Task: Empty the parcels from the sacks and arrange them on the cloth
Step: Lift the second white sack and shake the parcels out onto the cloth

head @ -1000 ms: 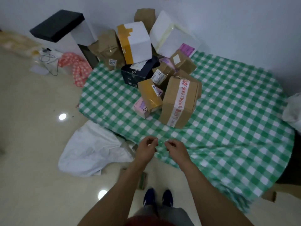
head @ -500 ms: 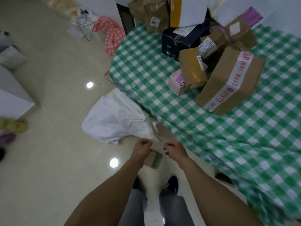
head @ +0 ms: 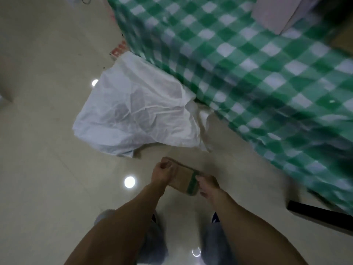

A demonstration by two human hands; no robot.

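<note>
1. The left hand (head: pixel 164 170) and the right hand (head: pixel 207 185) each grip one end of one brown parcel (head: pixel 183 178), low by the floor (head: pixel 47 169).
2. One white sack (head: pixel 133 111) lies touching one green checked cloth (head: pixel 248 64).

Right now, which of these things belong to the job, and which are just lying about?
Job in hand:
parcel, held by the left hand and right hand
sack
cloth
box on the cloth

Lying about:
black object on the floor
red scrap by the cloth's edge
</note>
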